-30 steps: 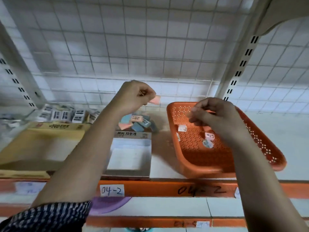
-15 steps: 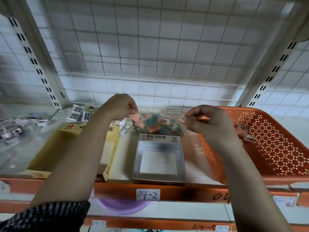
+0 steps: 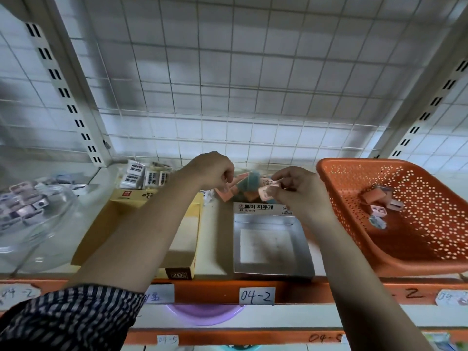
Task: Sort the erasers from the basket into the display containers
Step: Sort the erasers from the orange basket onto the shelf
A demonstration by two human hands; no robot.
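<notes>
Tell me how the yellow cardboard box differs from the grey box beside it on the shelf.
The yellow cardboard box is wider and marked 2B in front; the grey box is narrower, with a white printed header. White sleeved erasers are stacked behind the yellow box's header; pink and teal erasers are heaped behind the grey box's. Both are open-topped and stand side by side on the shelf.
</notes>
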